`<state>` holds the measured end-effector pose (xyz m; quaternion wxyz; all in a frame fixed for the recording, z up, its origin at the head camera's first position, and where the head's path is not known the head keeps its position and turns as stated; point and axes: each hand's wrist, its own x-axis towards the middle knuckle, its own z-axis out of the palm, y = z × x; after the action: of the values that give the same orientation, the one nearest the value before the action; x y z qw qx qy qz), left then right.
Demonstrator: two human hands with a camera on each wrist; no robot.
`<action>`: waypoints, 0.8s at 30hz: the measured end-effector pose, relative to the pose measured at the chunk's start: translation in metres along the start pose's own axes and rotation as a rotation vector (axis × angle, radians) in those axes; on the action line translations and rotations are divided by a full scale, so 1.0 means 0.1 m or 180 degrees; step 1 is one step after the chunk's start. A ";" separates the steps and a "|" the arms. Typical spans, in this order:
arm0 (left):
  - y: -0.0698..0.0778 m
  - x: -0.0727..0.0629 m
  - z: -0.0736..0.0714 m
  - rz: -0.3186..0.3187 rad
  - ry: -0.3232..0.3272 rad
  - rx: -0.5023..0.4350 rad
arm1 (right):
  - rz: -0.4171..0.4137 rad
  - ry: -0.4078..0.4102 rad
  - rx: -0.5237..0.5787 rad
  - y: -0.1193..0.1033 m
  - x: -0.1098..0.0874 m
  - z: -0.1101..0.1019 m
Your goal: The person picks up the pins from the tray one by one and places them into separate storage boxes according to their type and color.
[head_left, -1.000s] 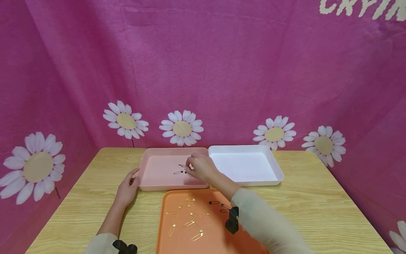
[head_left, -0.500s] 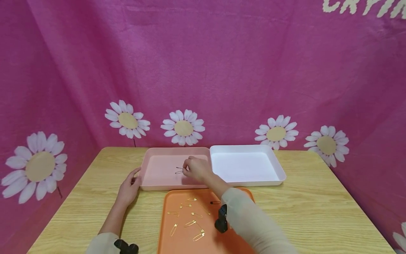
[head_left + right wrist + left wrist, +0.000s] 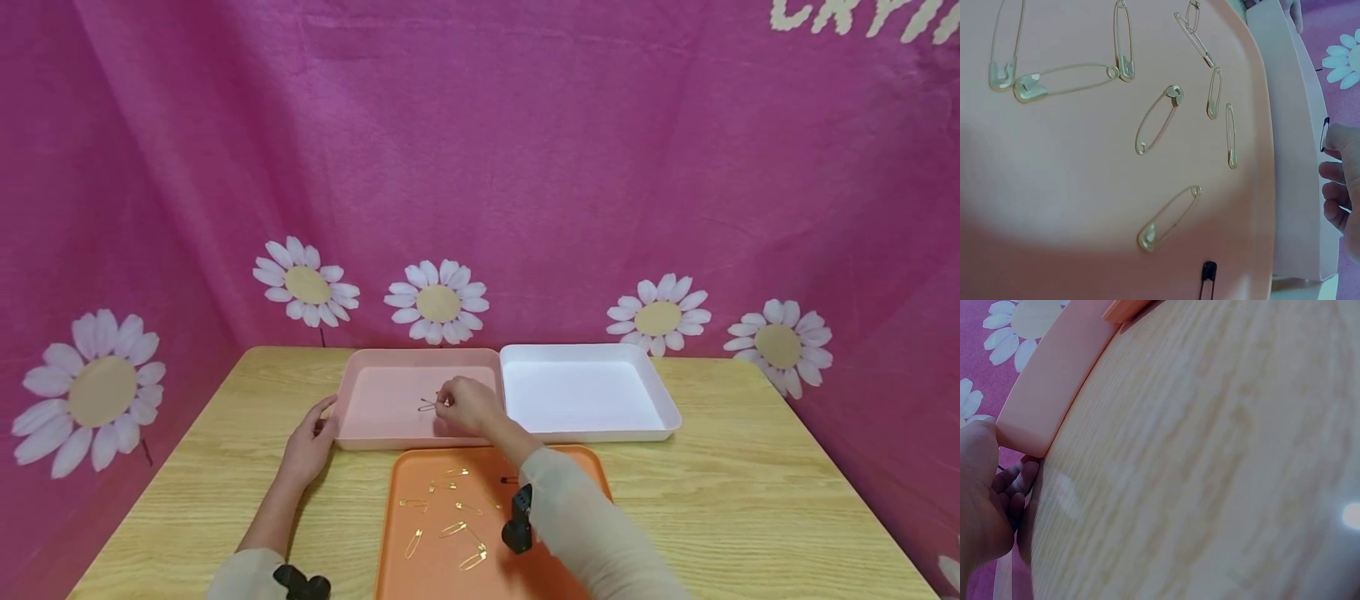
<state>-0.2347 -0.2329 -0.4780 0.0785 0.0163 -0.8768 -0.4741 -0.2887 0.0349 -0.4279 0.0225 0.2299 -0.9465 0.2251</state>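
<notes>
My right hand (image 3: pixel 471 407) is over the right half of the pink tray (image 3: pixel 378 404). In the right wrist view its thumb and fingertips pinch a black safety pin (image 3: pixel 1325 135). Black safety pins (image 3: pixel 426 407) lie beside those fingertips in the head view, partly hidden by the hand. My left hand (image 3: pixel 309 448) rests against the pink tray's left side near the front corner, and the left wrist view shows its thumb touching the wall (image 3: pixel 1041 394). On the orange tray (image 3: pixel 405 575), several gold safety pins (image 3: pixel 453 529) lie scattered, with a black safety pin (image 3: pixel 1209 272) to their right.
A white tray (image 3: pixel 585 392) stands directly right of the pink one. The orange tray lies in front of both on the wooden table (image 3: pixel 750 500). A magenta cloth (image 3: pixel 480 167) with printed daisies hangs behind. My right forearm (image 3: pixel 592 525) crosses above the orange tray.
My right hand stays over the pink tray, dipping slightly. Its forearm has shifted left and now covers black pins seen earlier on the orange tray. The left hand keeps its place.
</notes>
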 end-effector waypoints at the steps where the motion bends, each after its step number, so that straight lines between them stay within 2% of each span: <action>1: 0.00 0.00 0.00 -0.0025 -0.0010 -0.0009 | 0.0015 -0.0012 0.0020 0.00 0.00 0.01; 8: 0.05 0.03 0.00 -0.0284 -0.0202 0.0074 | 0.0062 -0.0031 0.0054 0.01 0.02 0.04; 18: 0.03 0.05 0.02 -0.0280 -0.0205 0.0054 | 0.0209 -0.0114 0.0060 0.06 0.00 0.01; 24: 0.02 0.04 -0.01 -0.0280 -0.0192 0.0096 | 0.0099 -0.0121 0.0184 0.07 -0.01 -0.06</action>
<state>-0.2382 -0.2331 -0.4758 0.0308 0.0418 -0.8843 -0.4640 -0.2909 0.0432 -0.4255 -0.0056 0.2199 -0.9434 0.2483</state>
